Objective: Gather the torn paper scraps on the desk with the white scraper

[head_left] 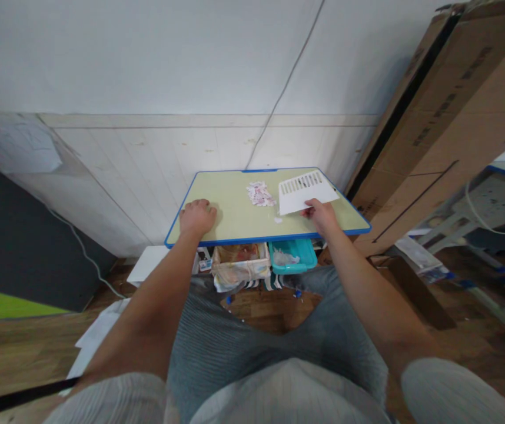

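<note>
My right hand (pixel 319 215) grips the lower edge of a white sheet (pixel 308 196), which has a row of narrow cut-out slots along its far side. The sheet is tilted over the right part of a small pale-yellow table (pixel 230 221) with a blue rim. On the tabletop at the left, my left hand (pixel 198 217) rests palm down, fingers lying on the surface and holding nothing. Between the hands lies a pile of small white-and-pink paper pieces (pixel 260 194). A single white scrap (pixel 278 220) is just below the sheet.
Under the table's front edge are a cloth-lined basket (pixel 240 268) and a turquoise plastic bin (pixel 294 268) with clear plastic inside. Tall cardboard boxes (pixel 451 112) stand close on the right. A grey cable (pixel 285 85) runs down the white wall behind the table.
</note>
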{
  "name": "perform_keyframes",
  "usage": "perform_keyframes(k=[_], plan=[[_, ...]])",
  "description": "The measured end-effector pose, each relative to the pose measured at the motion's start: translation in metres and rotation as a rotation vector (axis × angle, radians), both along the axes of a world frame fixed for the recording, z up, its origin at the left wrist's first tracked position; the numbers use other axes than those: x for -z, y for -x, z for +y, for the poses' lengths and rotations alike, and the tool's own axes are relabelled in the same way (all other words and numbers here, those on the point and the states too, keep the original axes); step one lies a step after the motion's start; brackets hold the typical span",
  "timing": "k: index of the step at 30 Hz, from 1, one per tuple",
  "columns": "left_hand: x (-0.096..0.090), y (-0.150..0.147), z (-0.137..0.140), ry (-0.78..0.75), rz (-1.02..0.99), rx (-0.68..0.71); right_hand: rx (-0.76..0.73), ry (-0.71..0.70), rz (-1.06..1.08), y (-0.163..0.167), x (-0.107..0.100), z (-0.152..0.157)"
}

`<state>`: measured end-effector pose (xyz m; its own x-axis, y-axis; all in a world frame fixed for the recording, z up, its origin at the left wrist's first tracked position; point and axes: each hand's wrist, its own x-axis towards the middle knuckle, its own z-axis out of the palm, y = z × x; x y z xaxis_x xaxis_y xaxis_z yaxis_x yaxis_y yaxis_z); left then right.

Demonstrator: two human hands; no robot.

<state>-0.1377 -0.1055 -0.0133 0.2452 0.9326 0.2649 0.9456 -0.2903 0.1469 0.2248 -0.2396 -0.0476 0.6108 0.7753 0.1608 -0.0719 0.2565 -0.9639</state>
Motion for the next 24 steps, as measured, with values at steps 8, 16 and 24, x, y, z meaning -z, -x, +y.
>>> perform_keyframes(k=[8,16,24], plan=[[-0.0002,0.0001,-0.0003,0.006,-0.01,-0.002,0.035,0.093,-0.244,0.0007,0.0061,0.0053],[-0.0006,-0.0003,-0.0003,0.007,-0.017,-0.003,0.071,0.123,-0.295,0.0072,0.0035,0.003],[0.0001,0.0006,0.0002,0.01,-0.027,0.001,0.056,0.119,-0.207,0.0085,-0.0019,0.0021]])
